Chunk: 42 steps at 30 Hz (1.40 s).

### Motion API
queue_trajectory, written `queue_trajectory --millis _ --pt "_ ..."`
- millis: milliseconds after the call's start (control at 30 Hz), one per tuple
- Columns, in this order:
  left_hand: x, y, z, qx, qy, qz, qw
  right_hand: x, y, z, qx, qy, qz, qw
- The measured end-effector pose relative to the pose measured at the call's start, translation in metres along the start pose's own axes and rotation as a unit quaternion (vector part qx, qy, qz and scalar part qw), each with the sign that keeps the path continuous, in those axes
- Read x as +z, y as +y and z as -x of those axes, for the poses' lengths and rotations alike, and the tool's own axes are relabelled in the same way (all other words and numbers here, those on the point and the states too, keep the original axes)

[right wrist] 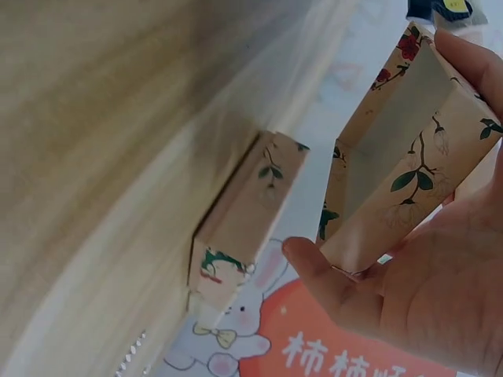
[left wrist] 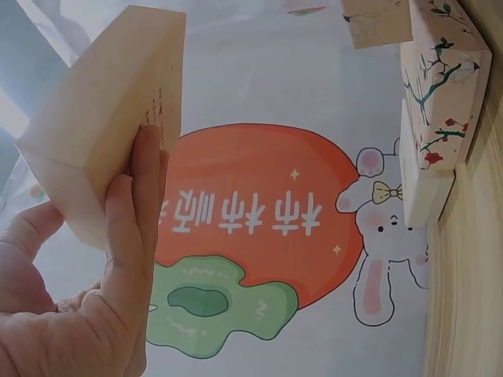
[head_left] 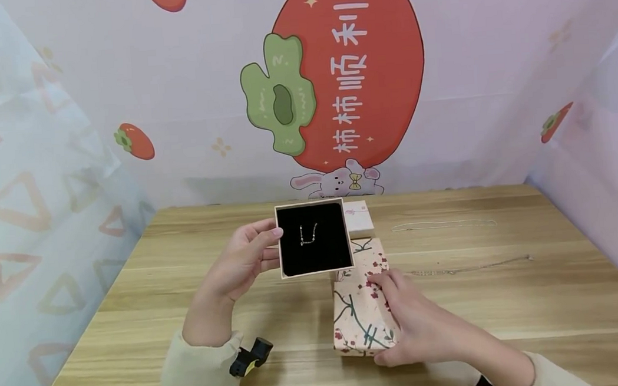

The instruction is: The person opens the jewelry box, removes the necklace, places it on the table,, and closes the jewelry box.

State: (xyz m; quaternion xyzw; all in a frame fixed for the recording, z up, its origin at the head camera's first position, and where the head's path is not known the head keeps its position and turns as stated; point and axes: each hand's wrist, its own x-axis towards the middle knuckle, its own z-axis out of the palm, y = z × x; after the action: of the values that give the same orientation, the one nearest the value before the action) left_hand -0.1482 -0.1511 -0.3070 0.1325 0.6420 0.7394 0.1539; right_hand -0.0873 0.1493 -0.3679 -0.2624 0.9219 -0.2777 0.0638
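Note:
My left hand [head_left: 239,262] holds up a square jewelry box [head_left: 316,269] by its left side, thumb at the rim. Black padding lines it, and a thin gold chain [head_left: 308,242] with small beads lies on the padding. In the left wrist view the outside of this box [left wrist: 102,102] is plain cream. My right hand [head_left: 423,322] grips a flower-printed box lid [head_left: 362,322] by its sides. The right wrist view shows the lid's [right wrist: 432,177] hollow pale inside. Just beyond the lid, a second flower-printed box [head_left: 376,251] rests on the table.
A small white box [head_left: 359,216] with pink print stands behind the flower-printed one. To the right, two thin chains lie stretched out on the wooden table [head_left: 487,324]: a far necklace [head_left: 444,226] and a nearer necklace [head_left: 467,268]. A printed cloth [head_left: 202,93] hangs at the back.

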Motion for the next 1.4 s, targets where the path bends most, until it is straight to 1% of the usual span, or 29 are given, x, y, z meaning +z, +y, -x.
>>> queue_trajectory --millis 100,433,567,833,1000,1167,1300,1400 --pt "0.0 -0.002 -0.001 -0.002 -0.009 -0.005 0.9999 0.007 -0.001 0.002 0.005 -0.006 0.009 0.9999" --pt "0.0 -0.005 -0.001 -0.002 -0.021 -0.015 0.9997 0.023 -0.003 0.006 0.031 -0.033 0.081 0.9957" --pt "0.0 -0.006 -0.001 -0.004 -0.03 -0.019 0.9994 0.027 -0.002 0.006 0.03 -0.042 0.103 0.9934" --pt "0.003 -0.008 -0.003 0.001 -0.039 -0.02 0.999 0.027 0.001 0.004 0.021 -0.054 0.142 0.9882" --pt "0.004 -0.008 -0.003 0.002 -0.047 -0.017 0.9987 0.029 0.002 0.004 0.022 -0.066 0.143 0.9872" --pt "0.005 -0.008 -0.003 0.003 -0.051 -0.014 0.9986 0.026 0.002 0.004 0.029 -0.089 0.134 0.9866" --pt "0.005 -0.009 -0.003 0.004 -0.052 -0.015 0.9985 0.013 0.002 0.0 0.028 -0.093 0.101 0.9901" --pt "0.005 -0.009 -0.003 0.003 -0.053 -0.017 0.9985 -0.001 0.003 -0.005 0.018 -0.083 0.074 0.9936"
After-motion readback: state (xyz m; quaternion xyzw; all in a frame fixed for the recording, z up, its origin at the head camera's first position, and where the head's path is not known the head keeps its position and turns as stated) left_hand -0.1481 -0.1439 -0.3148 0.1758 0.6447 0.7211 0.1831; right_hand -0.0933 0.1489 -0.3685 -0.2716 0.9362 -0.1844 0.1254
